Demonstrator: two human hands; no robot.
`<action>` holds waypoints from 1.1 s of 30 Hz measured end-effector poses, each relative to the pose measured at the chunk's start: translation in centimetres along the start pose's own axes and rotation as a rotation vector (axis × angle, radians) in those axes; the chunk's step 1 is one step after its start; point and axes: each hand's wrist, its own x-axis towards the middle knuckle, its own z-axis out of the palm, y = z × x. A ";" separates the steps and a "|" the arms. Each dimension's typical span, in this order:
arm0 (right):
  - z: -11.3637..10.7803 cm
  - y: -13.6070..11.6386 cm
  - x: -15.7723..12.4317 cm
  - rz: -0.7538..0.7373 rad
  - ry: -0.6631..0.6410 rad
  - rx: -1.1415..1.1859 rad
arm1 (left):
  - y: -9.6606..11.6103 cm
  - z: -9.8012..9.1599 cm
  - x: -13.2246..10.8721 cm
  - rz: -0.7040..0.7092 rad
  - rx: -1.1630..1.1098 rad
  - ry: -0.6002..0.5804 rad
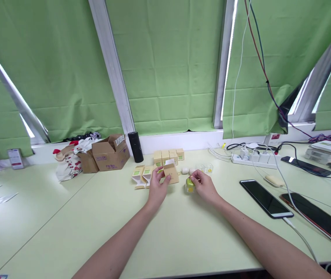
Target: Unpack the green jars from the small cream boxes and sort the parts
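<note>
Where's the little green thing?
In the head view, the little green thing is near the middle of the table, held by the right hand, just right of the small tan box that the left hand grips.

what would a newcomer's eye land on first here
The green blinds fill the back wall above the pale table. At its middle the left hand holds a small tan box and the right hand a yellow-green object. A black-screened phone lies to their right.

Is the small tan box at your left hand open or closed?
Open, it seems: the small tan cardboard box held by the left hand shows a pale flap standing up at its top.
</note>
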 end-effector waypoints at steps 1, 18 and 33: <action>0.0 -0.1 -0.2 -0.005 -0.027 -0.024 | 0.0 0.0 0.1 -0.031 -0.063 -0.005; 0.0 -0.8 -0.7 -0.141 -0.068 -0.214 | 0.2 0.3 -0.3 -0.329 -0.572 -0.087; 0.8 -4.0 -1.5 -0.084 -0.116 0.058 | -0.4 1.2 -1.3 -0.266 -0.428 -0.133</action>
